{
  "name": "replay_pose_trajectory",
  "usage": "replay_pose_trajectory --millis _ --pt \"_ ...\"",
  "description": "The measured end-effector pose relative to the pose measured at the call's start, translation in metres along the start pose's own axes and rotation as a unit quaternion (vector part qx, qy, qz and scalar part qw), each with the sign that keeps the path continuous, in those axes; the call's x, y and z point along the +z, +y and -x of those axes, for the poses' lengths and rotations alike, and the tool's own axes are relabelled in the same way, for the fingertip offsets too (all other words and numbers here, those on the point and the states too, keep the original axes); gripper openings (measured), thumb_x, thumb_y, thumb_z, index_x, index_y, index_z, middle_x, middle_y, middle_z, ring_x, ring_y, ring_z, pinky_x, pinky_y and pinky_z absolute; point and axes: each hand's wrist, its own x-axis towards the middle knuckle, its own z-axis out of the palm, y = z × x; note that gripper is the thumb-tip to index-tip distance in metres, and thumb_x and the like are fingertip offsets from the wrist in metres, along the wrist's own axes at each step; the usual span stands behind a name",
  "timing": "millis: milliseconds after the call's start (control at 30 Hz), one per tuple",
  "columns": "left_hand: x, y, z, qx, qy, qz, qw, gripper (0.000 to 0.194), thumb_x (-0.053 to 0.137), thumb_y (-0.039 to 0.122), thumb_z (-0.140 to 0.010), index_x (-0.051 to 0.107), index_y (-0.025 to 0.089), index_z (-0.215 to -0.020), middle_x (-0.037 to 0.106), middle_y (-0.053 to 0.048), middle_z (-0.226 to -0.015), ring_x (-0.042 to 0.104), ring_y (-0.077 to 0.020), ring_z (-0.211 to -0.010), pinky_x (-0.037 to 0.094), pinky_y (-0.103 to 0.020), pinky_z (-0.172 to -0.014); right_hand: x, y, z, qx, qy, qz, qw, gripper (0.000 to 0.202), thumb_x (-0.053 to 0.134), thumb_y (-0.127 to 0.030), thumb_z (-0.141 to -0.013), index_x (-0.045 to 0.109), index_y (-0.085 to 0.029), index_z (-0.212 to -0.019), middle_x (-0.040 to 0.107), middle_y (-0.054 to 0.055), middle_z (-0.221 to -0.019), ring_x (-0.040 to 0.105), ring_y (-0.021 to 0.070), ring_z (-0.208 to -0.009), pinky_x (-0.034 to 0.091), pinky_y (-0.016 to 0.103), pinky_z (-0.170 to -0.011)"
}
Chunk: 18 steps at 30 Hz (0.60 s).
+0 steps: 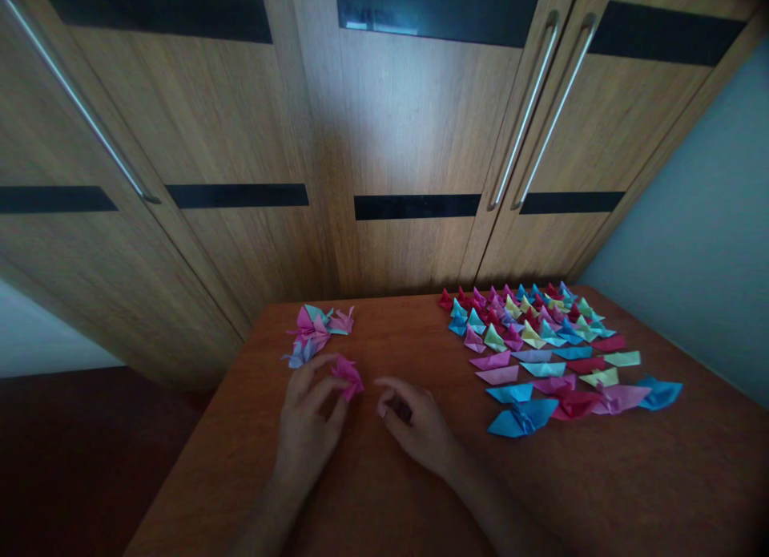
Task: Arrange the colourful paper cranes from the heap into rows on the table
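Note:
A bright pink folded paper piece (348, 377) is held between the thumb and fingers of my left hand (309, 417), just above the wooden table. To its right, my right hand (420, 425) has its fingers curled with a gap between thumb and forefinger, and nothing shows in them. Beyond my left hand lies a small pile of pink, light blue and lilac folded papers (312, 328).
Rows of small colourful paper boats (529, 332) cover the table's back right. Nearer are flat folded strips (544, 369) and larger blue, red and pink folded pieces (577, 403). Wooden cabinet doors (414, 124) with metal handles stand behind the table (396, 501).

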Motion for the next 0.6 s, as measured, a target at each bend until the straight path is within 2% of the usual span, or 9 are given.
replay_pose_trajectory --millis 100,200,267,400,467,600 --pt "0.006 0.013 0.000 0.032 -0.024 0.016 0.999 0.012 0.057 0.017 -0.079 0.065 0.025 -0.081 0.057 -0.006 -0.117 0.052 -0.0262 -0.112 0.043 -0.043 -0.096 0.003 -0.008 0.002 -0.008 -0.019 -0.069 0.997 0.044 0.054 -0.017 -0.081 0.052 -0.026 -0.124 0.066 0.001 -0.096 0.061 0.0130 -0.081 0.048 0.023 -0.071" --pt "0.011 0.022 0.000 0.061 -0.030 0.026 0.997 0.013 0.057 0.015 -0.080 0.065 0.024 -0.082 0.056 -0.007 -0.117 0.051 -0.0260 -0.112 0.042 -0.044 -0.096 0.002 -0.010 0.001 -0.005 -0.004 -0.098 0.995 0.040 0.056 -0.015 -0.078 0.058 -0.025 -0.117 0.065 0.002 -0.104 0.060 0.0152 -0.089 0.048 0.026 -0.078" --pt "0.012 0.025 0.002 0.074 -0.039 0.034 0.996 0.017 0.056 0.012 -0.080 0.065 0.025 -0.086 0.054 -0.007 -0.121 0.049 -0.0266 -0.116 0.040 -0.045 -0.099 0.000 -0.009 0.000 0.001 0.008 -0.110 0.994 0.035 0.054 -0.013 -0.078 0.063 -0.024 -0.110 0.066 0.002 -0.097 0.060 0.0153 -0.084 0.048 0.025 -0.074" --pt "0.009 0.029 0.006 0.086 -0.080 0.060 0.991 0.049 0.048 0.002 -0.074 0.057 0.027 -0.116 0.041 -0.007 -0.139 0.035 -0.0294 -0.130 0.032 -0.052 -0.106 -0.007 -0.006 -0.001 0.004 0.045 -0.142 0.989 0.026 0.044 -0.018 -0.086 0.065 -0.021 -0.101 0.063 0.001 -0.078 0.056 0.0130 -0.066 0.044 0.023 -0.060" --pt "0.006 0.029 0.006 0.063 -0.080 0.076 0.992 0.054 0.046 0.003 -0.076 0.052 0.027 -0.123 0.038 -0.007 -0.141 0.034 -0.0285 -0.131 0.031 -0.051 -0.107 -0.011 -0.006 -0.002 0.001 0.067 -0.118 0.991 0.024 0.042 -0.024 -0.090 0.066 -0.019 -0.092 0.062 0.001 -0.075 0.055 0.0129 -0.066 0.042 0.022 -0.060" --pt "0.005 0.025 -0.002 -0.038 -0.018 0.121 0.992 0.038 0.049 0.018 -0.086 0.051 0.025 -0.122 0.048 -0.008 -0.132 0.043 -0.0256 -0.125 0.035 -0.047 -0.105 -0.015 -0.010 -0.004 0.005 0.085 -0.032 0.996 0.017 0.052 -0.024 -0.086 0.063 -0.018 -0.076 0.062 0.000 -0.071 0.055 0.0127 -0.067 0.040 0.022 -0.061"
